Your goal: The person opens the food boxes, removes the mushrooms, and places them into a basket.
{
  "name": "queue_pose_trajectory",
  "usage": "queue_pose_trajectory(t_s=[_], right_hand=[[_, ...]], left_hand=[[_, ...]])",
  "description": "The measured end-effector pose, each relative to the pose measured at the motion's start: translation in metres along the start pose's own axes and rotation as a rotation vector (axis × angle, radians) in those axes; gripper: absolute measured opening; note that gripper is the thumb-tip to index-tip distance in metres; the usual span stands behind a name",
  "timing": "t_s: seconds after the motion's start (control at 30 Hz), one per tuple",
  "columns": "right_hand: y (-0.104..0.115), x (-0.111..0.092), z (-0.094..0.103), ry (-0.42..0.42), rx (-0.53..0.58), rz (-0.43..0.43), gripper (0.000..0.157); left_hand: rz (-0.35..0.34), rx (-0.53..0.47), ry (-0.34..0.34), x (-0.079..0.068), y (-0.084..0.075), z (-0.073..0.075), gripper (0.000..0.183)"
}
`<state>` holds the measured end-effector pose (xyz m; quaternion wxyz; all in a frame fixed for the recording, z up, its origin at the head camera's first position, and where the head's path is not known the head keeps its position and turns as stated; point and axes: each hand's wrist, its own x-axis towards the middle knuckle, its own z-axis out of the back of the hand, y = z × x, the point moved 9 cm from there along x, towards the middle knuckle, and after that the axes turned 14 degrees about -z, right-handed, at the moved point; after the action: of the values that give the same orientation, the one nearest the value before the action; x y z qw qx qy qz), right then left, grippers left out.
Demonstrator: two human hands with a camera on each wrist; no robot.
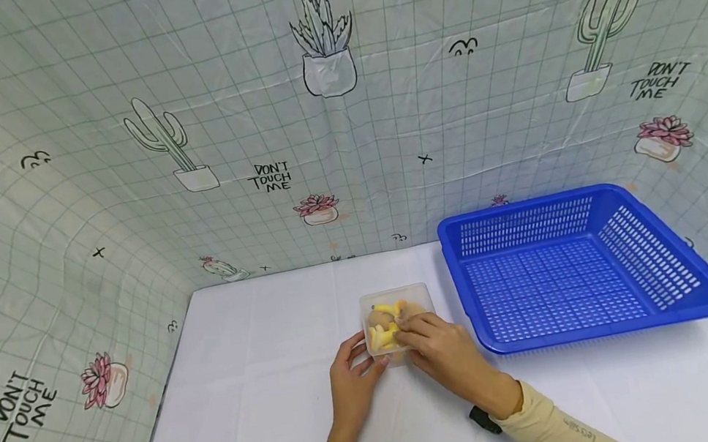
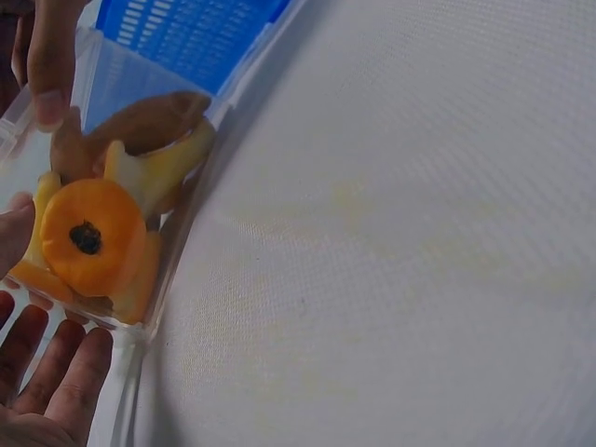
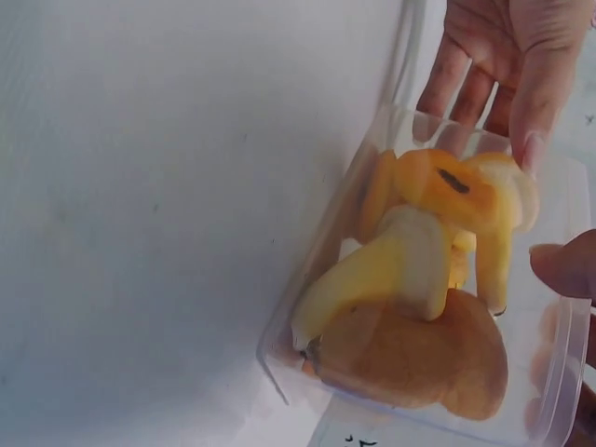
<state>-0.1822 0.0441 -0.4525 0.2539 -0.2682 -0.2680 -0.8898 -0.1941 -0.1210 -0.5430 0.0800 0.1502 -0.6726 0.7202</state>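
Observation:
A small clear plastic container (image 1: 396, 292) stands on the white table between my hands. It holds yellow, orange and brown pieces of a kind I cannot tell: a round orange one (image 2: 104, 216) with a dark centre, a thick yellow one (image 3: 386, 272) with a pale end, and a large rounded brown one (image 3: 419, 358). My left hand (image 1: 351, 380) grips the container's near left corner, thumb on the near wall, fingers along the side. At the near right, my right hand (image 1: 450, 353) holds the wall, its fingers reaching over the rim and partly hiding the contents.
To the right on the table (image 1: 244, 352) sits a large blue plastic basket (image 1: 548, 289) with slotted walls, close beside the container. Behind and at both sides hangs a grid-patterned sheet (image 1: 369, 130) printed with cacti. Dark straps show at both wrists.

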Motion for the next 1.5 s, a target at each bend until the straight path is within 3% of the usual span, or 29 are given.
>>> queue_pose_trajectory(t_s=[0.27,0.77,1.03,1.5], right_hand=[[0.0029,0.0002,-0.0005,0.01,-0.037,0.084,0.033],[0.0066,-0.001,-0.0019,-0.014,-0.099,0.258,0.04],[0.0064,-0.0004,-0.0013,-0.016,-0.123,0.28,0.04],[-0.0012,-0.0089,-0.0016,-0.071,-0.04,0.25,0.039]], left_hand=[[-0.023,0.014,0.019,0.0015,-0.0031,-0.0002,0.053],[-0.034,0.018,0.022,0.0011,-0.0033,-0.0002,0.051],[-0.038,0.031,0.022,0.0014,-0.0038,0.0002,0.049],[-0.043,0.034,0.015,0.0017,-0.0041,0.0001,0.047]])
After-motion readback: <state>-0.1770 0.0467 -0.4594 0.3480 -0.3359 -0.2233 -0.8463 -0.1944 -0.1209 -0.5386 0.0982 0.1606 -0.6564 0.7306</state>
